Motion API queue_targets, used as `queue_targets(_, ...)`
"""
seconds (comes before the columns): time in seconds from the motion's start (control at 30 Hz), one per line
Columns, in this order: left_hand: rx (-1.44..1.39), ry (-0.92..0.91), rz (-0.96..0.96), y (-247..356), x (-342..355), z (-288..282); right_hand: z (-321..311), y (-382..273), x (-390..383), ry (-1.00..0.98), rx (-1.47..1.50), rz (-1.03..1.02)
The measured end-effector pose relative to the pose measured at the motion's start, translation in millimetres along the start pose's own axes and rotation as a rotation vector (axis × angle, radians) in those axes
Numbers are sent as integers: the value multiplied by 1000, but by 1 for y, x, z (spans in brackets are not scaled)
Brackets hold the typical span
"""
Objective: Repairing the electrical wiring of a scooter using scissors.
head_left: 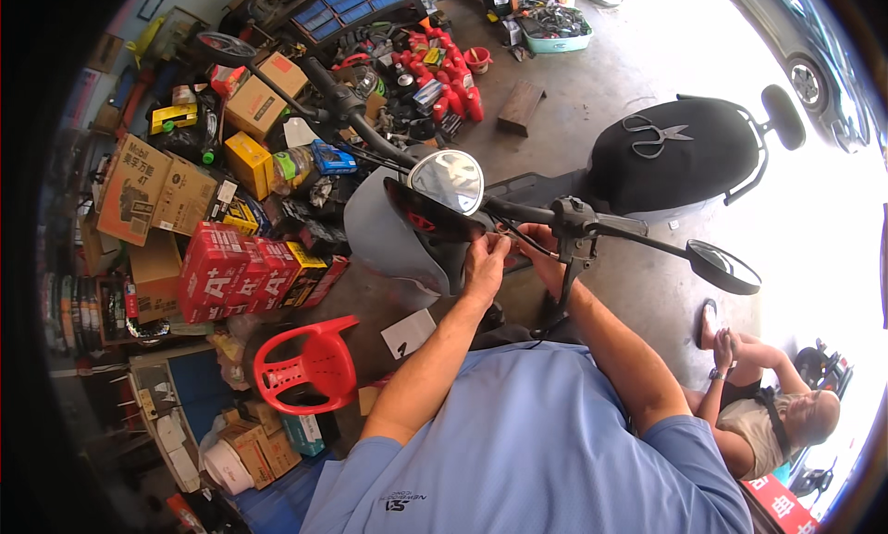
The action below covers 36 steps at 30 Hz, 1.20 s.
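Note:
A grey scooter stands in front of me, its handlebar [518,212] running across the middle of the view. My left hand [484,261] pinches something small behind the grey front cowl [384,233], just under the round speedometer [447,180]. My right hand [546,257] reaches under the bar beside the brake lever clamp [575,229], fingers curled on thin cables [518,236]; what exactly each hand grips is hidden. A pair of scissors [653,136] lies on the black seat [680,155].
Cardboard boxes [153,192], red cartons [236,268] and red oil bottles [444,72] crowd the floor at left and back. A red plastic chair [310,363] stands at lower left. A person [772,414] sits at lower right. Mirrors [723,266] stick out from the bar.

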<state>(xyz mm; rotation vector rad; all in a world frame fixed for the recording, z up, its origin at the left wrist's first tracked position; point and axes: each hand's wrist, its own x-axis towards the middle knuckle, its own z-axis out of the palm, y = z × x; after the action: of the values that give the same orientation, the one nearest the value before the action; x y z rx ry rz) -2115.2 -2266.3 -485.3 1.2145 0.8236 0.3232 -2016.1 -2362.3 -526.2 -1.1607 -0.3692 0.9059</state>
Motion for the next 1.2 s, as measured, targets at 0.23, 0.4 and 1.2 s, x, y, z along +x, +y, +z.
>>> queue_targets(0.23,14,5,-26,6,-2,2,-6,7,6,-20,-140,-3)
queue_targets(0.4,27,19,-33,3,-1,-2,5,-14,2,-52,-102,92)
queue_targets(1.2,56,72,20,1,0,3,16,-17,-2,12,59,96)
